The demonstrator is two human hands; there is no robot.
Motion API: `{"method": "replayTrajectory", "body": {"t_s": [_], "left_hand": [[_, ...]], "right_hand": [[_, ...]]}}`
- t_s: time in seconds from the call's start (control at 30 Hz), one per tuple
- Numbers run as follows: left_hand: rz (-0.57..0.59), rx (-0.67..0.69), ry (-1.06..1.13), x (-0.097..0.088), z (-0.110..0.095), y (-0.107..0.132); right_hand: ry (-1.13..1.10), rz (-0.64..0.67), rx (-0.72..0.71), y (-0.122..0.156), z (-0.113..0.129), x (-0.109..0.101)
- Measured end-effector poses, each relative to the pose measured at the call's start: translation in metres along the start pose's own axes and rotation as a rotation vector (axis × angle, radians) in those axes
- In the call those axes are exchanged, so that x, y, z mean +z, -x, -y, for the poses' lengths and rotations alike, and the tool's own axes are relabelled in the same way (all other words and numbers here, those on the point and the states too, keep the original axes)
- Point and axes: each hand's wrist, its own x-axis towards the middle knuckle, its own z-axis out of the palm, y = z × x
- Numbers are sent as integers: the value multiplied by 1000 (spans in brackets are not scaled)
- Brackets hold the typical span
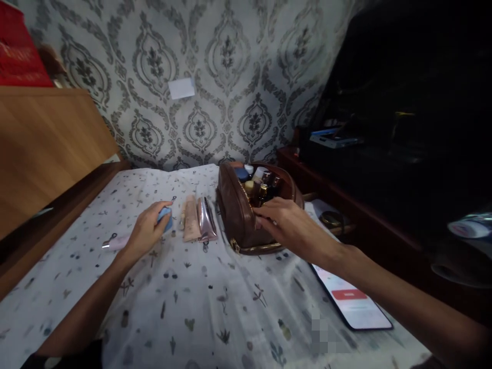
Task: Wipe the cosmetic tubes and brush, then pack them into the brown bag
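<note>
My left hand is closed around a small light blue item low over the sheet; its kind is partly hidden by the fingers. Beside that wrist lies a pale pink tube with a shiny end. To its right, a beige tube, a shiny pink tube and a slim small bottle lie side by side. A brown cosmetic bag stands unzipped, holding several bottles and caps. My right hand pinches the bag's near rim, its fingertips partly hidden.
Under the right forearm lies a lit phone on the patterned sheet. A wooden board rises at left with a red bag above it. Patterned wallpaper stands behind. A dark screen-like surface and a dark red ledge are at right.
</note>
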Motion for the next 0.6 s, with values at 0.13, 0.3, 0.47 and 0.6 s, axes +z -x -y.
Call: {"method": "replayTrajectory", "body": {"t_s": [0.13, 0.3, 0.47, 0.6], "left_hand": [[49, -162, 31, -2, 26, 2], [93, -116, 79, 22, 32, 3], [225, -88, -17, 52, 19, 6], [230, -136, -139, 61, 16, 7]], "right_hand": [[-19, -285, 24, 4, 11, 5], [-233, -502, -89, 5, 50, 19], [-446, -259, -68, -3, 92, 68], [-732, -76, 95, -23, 110, 113]]}}
